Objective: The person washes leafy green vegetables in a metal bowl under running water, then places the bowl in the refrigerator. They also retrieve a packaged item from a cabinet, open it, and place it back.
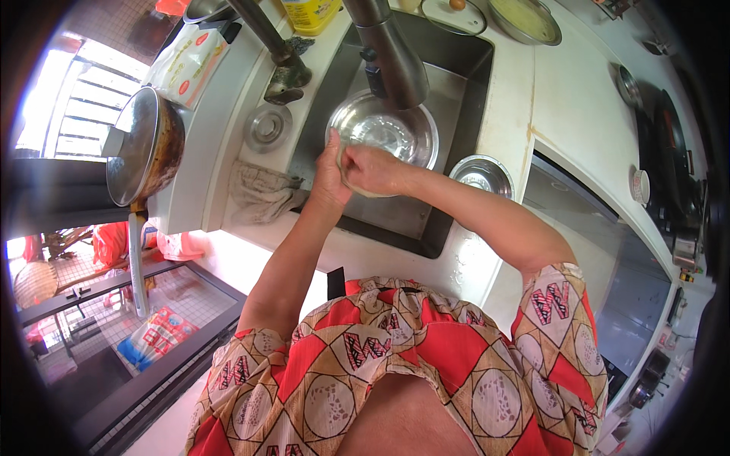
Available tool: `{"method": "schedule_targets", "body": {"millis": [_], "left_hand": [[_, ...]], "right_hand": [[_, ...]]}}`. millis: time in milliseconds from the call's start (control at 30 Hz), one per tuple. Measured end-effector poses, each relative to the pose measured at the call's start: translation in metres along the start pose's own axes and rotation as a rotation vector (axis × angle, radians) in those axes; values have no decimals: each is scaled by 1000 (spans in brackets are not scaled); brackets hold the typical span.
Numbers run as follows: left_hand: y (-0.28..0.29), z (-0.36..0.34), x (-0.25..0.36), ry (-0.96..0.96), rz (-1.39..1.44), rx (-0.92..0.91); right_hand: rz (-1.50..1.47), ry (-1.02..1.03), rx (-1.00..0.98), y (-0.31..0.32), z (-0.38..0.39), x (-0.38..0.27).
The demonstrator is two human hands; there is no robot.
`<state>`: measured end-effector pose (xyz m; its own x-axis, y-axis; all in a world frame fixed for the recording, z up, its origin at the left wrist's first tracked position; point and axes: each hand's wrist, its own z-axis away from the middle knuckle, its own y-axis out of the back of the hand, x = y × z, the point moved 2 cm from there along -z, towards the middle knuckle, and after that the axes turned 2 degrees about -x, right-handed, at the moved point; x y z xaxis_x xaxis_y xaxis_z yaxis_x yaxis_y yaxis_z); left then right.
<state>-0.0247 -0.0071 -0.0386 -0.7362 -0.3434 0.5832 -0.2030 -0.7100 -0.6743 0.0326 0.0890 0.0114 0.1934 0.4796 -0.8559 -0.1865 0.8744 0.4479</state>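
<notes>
A white counter [563, 99] surrounds a dark sink [426, 220], where washing water can drain. Under the faucet [391, 49] a steel bowl [391, 129] is held over the basin. The left hand [331, 178] clasps the bowl's near rim to steady it; the right hand [372, 169] presses against the rim, its grip apparently closed there. A small steel dish [481, 175] rests beside the sink.

White counter [563, 99], sunken sink [471, 83], grey cloth [258, 194], steel lid [268, 127], small steel bowl [482, 175]
</notes>
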Motion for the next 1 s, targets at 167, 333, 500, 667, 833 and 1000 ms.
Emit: {"method": "schedule_targets", "body": {"millis": [167, 333, 500, 667, 833, 1000], "left_hand": [[2, 6, 10, -59, -62, 21], [-13, 15, 17, -12, -304, 56], [-22, 16, 31, -59, -505, 181], [-31, 10, 46, -539, -594, 73], [-31, 16, 36, -936, -1395, 187], [-25, 26, 48, -1207, -1557, 18]], "right_hand": [[896, -3, -323, 27, 20, 17], [1336, 470, -17, 58, -8, 22], [1374, 671, 210, 69, -12, 32], [1013, 96, 270, 13, -6, 57], [325, 166, 73, -38, -20, 48], [71, 63, 165, -14, 3, 24]]}}
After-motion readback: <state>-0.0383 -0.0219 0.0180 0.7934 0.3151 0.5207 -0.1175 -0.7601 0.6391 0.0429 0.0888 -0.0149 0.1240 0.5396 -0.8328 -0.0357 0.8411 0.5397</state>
